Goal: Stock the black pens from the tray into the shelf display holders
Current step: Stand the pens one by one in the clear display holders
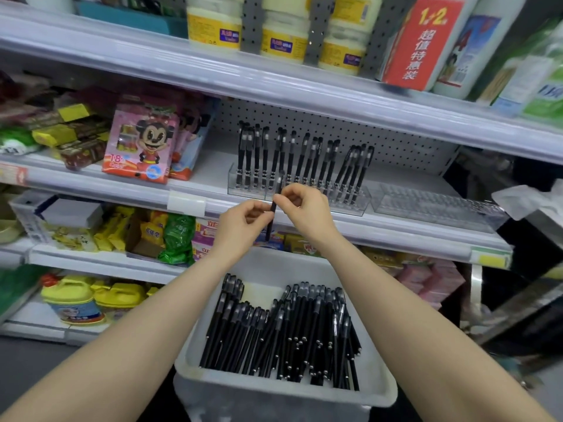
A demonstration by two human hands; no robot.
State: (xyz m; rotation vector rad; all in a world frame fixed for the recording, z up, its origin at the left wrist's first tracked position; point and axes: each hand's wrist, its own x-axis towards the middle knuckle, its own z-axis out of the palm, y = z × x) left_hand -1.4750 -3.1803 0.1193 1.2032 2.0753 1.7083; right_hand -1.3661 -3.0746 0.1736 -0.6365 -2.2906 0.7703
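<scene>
One pen [277, 185] is pinched by left hand [243, 219] and right hand [304, 205]; first holder [243, 190] partly filled, second holder [432, 205] apparently empty, tray [274, 388] well stocked: most work left.

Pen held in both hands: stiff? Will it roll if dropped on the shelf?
Probably stiff and light: the pen looks straight pinched between left hand and right hand. Slim round barrel, so likely rolls on the smooth shelf.

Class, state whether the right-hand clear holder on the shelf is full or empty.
Empty: the right-hand clear holder shows only bare slots, while the left holder has black pens standing in it.
</scene>
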